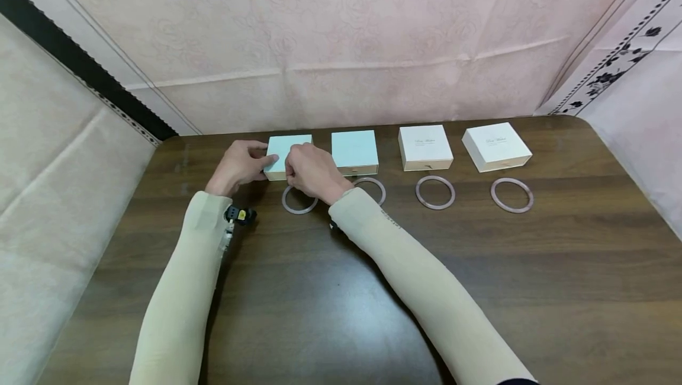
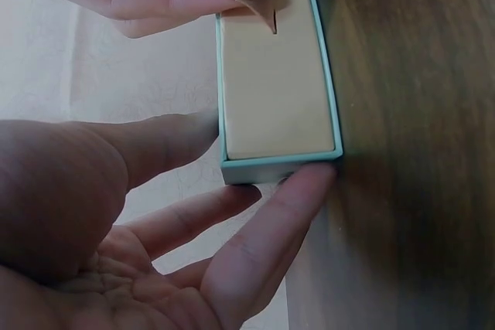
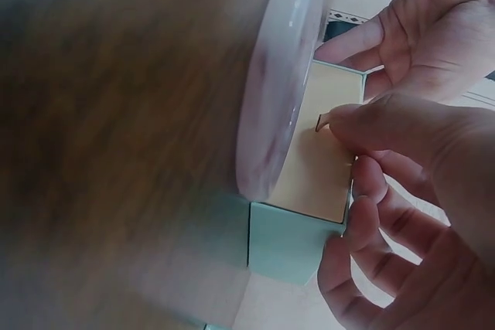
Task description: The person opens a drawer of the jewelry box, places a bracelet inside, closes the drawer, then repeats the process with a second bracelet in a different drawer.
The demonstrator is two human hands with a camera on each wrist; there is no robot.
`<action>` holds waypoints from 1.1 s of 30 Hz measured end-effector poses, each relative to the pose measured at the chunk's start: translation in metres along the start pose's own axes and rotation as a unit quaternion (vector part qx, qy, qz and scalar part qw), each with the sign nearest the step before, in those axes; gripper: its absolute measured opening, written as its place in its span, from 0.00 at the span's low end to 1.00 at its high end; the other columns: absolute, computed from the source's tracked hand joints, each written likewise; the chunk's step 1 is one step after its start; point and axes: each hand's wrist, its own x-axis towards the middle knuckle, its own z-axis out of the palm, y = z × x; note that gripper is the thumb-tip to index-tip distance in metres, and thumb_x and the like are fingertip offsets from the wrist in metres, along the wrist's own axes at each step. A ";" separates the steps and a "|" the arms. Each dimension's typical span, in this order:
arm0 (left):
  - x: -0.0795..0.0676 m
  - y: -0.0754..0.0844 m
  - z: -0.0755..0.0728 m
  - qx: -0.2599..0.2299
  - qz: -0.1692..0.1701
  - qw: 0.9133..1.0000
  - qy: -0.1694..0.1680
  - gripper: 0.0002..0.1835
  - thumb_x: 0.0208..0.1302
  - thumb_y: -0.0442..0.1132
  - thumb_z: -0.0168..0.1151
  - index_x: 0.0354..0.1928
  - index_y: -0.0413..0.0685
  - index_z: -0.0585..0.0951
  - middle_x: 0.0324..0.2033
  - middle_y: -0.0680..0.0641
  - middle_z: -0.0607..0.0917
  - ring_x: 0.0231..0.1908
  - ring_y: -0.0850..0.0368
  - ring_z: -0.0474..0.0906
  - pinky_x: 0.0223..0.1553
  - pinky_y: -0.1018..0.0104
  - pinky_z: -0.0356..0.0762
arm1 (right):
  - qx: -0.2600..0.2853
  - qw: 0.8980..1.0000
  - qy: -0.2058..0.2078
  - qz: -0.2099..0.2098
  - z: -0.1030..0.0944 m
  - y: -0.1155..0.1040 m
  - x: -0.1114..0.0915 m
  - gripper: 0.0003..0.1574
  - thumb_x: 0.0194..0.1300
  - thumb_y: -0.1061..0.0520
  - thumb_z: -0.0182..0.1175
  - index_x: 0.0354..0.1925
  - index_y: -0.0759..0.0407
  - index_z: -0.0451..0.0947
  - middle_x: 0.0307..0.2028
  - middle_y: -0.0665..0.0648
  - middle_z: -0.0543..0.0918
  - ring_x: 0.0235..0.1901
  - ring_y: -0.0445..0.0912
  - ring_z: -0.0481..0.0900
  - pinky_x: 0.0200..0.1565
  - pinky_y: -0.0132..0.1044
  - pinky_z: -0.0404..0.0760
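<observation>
At the back left of the table, a light teal drawer box (image 1: 282,143) stands with its cream front panel (image 2: 274,90) facing the person. My left hand (image 1: 238,166) steadies the box by its left end, thumb and fingers set against its sides. A small tan pull tab (image 2: 261,11) sticks out of the panel's slit. Thumb and fingertip of my right hand (image 1: 314,172) pinch this tab. The panel sits about level with the teal sleeve's rim. A pale lilac bangle (image 3: 278,90) lies on the table in front of the box, partly hidden by my right hand in the head view.
Right of the held box stand a second teal box (image 1: 354,148) and two white boxes, one nearer (image 1: 425,145) and one farther right (image 1: 496,143). A bangle lies before each: one partly behind the right wrist (image 1: 383,189), then two more (image 1: 435,207) (image 1: 512,211). A pink curtain (image 1: 341,29) hangs behind the table.
</observation>
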 end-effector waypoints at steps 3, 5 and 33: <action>0.000 0.000 0.000 0.004 0.001 1.000 0.001 0.32 0.76 0.47 0.58 0.76 0.40 0.66 0.60 0.34 0.77 0.46 0.42 0.88 0.54 0.49 0.84 | 0.000 1.000 -0.002 0.001 0.001 0.000 0.000 0.14 0.66 0.63 0.61 0.26 0.51 0.87 0.36 0.47 0.84 0.35 0.40 0.78 0.34 0.31 0.79; 0.000 0.000 0.000 0.006 0.000 1.000 0.001 0.33 0.76 0.47 0.58 0.76 0.40 0.65 0.60 0.34 0.77 0.46 0.41 0.88 0.54 0.49 0.84 | 0.001 1.000 -0.003 -0.001 0.001 0.001 0.001 0.14 0.66 0.63 0.61 0.26 0.51 0.87 0.36 0.47 0.84 0.35 0.40 0.77 0.34 0.31 0.79; -0.002 0.002 0.001 0.010 -0.008 1.000 -0.001 0.33 0.76 0.47 0.58 0.76 0.40 0.66 0.61 0.35 0.76 0.47 0.42 0.88 0.56 0.47 0.82 | -0.011 1.000 -0.013 0.000 0.000 0.000 0.000 0.09 0.66 0.60 0.64 0.30 0.51 0.87 0.38 0.47 0.82 0.40 0.41 0.76 0.38 0.33 0.80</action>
